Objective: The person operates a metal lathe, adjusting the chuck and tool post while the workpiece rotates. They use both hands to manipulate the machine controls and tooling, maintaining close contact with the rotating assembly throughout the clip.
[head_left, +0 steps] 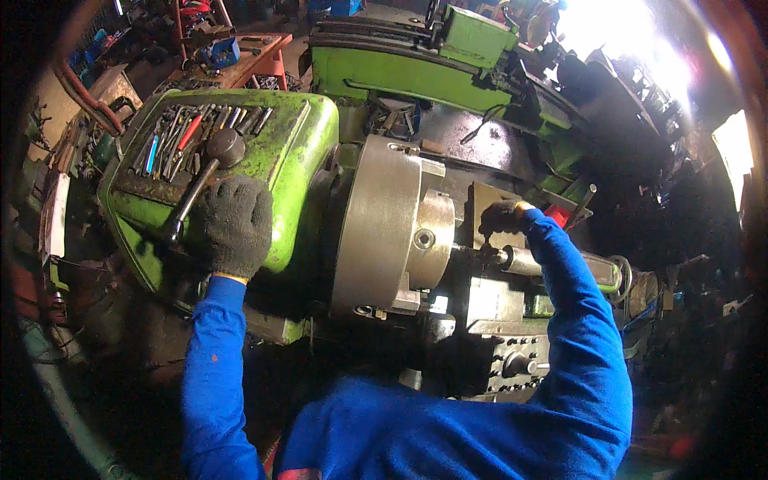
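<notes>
I stand at a green lathe with a large steel chuck (376, 228) gripping a thick round workpiece (433, 238), which has a round hole in its side. My left hand (236, 224), in a dark grey glove, is at the front of the green headstock (308, 152), just right of a ball-ended metal lever (194, 196). Its fingers are bent out of sight. Beyond the workpiece, my gloved right hand (502, 218) is closed, fingers pointing down, above the tip of the tailstock quill (524, 261). Whatever it grips is too dark to make out.
Wrenches and other hand tools (188, 136) lie on top of the headstock. Below my right arm sits the tool carriage (516, 364) with its bolts. Another green machine (408, 76) stands behind. A red-legged bench (248, 60) is at the far left.
</notes>
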A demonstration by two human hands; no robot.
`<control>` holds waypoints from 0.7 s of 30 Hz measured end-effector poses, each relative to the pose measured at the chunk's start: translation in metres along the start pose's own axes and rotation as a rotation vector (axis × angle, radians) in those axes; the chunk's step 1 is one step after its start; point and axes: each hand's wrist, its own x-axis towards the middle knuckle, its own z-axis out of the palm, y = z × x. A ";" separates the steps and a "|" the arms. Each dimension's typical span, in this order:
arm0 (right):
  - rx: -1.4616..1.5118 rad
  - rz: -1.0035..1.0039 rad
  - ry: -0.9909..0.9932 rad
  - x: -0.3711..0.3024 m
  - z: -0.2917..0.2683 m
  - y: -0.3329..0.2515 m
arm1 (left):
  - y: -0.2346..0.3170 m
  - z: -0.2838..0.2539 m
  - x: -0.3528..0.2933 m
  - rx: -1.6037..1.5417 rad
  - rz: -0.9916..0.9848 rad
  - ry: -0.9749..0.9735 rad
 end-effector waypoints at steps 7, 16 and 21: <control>0.108 -0.038 0.013 0.006 -0.007 -0.001 | -0.005 -0.005 -0.002 0.033 0.033 0.027; 0.102 0.046 0.645 -0.002 0.005 0.027 | -0.025 0.004 0.001 0.134 0.100 0.026; 0.798 -0.096 0.679 -0.079 0.043 0.138 | -0.006 0.015 0.009 -0.043 0.094 0.076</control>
